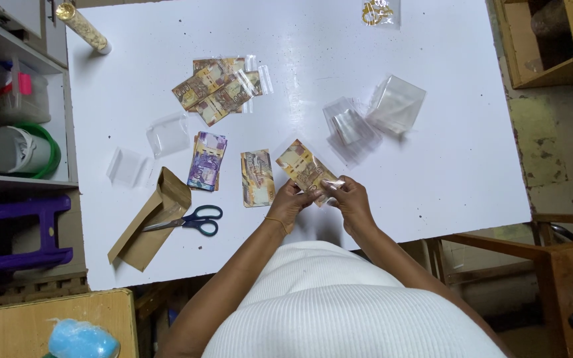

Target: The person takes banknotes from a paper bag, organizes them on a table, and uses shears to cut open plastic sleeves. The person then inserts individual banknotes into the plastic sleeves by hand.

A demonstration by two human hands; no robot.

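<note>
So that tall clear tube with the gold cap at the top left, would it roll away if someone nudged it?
Probably. The clear tube lies on its side on the white table, and its round shape suggests it would roll sideways when pushed. It looks filled with something golden, so it may feel heavier than an empty tube. Its smooth wall could be a bit slippery.

Blue-handled scissors lie on a brown envelope — purple stool beside.

– Where is the worktop open?
– Its right side and the middle strip, up to the clear bags.
– And left of the hands?
– Crowded: banknotes, scissors, an envelope.
</note>
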